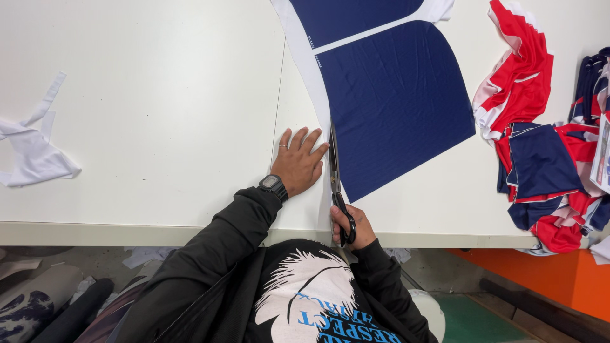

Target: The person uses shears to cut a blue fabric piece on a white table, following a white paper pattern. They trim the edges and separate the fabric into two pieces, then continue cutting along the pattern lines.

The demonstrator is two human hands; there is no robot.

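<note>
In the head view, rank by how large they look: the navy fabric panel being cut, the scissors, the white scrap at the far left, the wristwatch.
1. Navy fabric panel, by far the largest.
2. White scrap.
3. Scissors in the right hand: similar in length to the scrap but much narrower.
4. Wristwatch on the left hand, the smallest.

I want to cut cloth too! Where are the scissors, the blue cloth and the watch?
scissors [334,168], head view, on the blades.
blue cloth [394,101], head view, middle of the panel.
watch [272,183], head view, on its face.

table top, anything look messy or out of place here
Mostly tidy. A crumpled white fabric scrap lies alone at the far left, and a loose heap of red, white and navy pieces sprawls over the table right edge.
</note>
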